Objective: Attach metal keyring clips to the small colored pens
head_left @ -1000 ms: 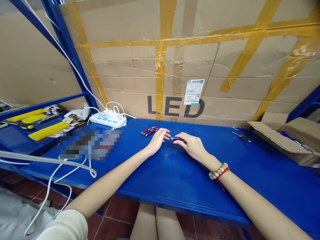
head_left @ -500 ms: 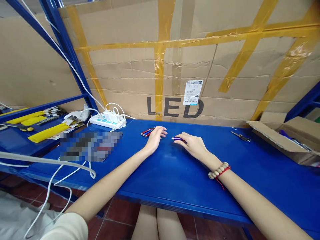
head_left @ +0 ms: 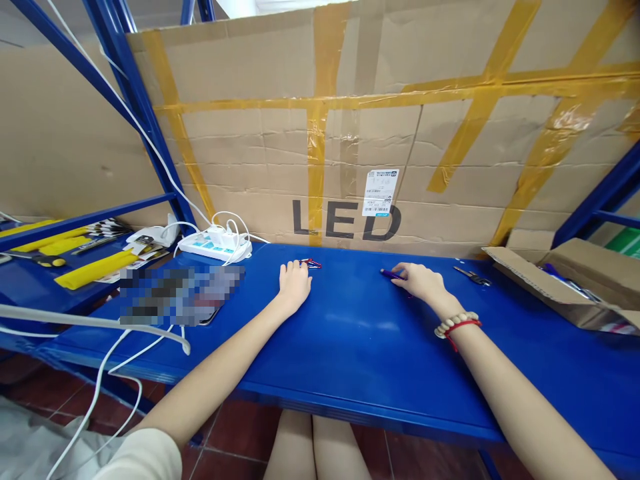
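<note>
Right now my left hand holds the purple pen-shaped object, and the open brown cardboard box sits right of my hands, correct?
Wrong hand: the head view shows your right hand, not your left hand, holding the purple pen-shaped object. The open brown cardboard box does sit right of both.

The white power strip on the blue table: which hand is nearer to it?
Left. The left hand is to the right of the power strip and slightly nearer the person; the right hand, holding a purple pen-like item, is much farther right.
</note>
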{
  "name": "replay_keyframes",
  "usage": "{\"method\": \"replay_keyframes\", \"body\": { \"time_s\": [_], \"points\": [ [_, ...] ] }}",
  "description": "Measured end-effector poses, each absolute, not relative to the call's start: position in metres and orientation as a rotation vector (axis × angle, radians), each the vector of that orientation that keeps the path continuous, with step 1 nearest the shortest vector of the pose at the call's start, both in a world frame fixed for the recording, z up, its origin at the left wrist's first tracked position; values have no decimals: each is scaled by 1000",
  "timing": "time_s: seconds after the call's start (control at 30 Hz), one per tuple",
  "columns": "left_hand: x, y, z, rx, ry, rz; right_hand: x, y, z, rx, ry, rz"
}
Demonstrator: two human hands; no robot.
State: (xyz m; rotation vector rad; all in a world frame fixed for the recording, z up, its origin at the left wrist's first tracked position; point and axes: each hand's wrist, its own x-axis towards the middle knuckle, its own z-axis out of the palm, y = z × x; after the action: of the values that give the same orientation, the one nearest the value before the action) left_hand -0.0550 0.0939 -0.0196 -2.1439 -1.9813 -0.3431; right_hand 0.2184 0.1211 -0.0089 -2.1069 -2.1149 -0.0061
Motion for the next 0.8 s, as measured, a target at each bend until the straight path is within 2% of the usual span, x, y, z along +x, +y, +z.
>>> {"method": "replay_keyframes", "body": {
  "time_s": [0.2, 0.47, 0.67, 0.8],
  "points": [
    [-59, 94, -15, -2052, -1994, -488, 230, 126, -8, -2157, -1955, -72],
    [-59, 93, -11, -2013, -2062, -290, 233, 125, -10, -2159, -1875, -192],
    [-58, 94, -15, -2050, -2066, -340, 199, 112, -7, -1706, -2083, -161],
    [-50, 92, -21, -2335, -1896, -441, 168, 101, -13, -1282, -2354, -110]
  ]
}}
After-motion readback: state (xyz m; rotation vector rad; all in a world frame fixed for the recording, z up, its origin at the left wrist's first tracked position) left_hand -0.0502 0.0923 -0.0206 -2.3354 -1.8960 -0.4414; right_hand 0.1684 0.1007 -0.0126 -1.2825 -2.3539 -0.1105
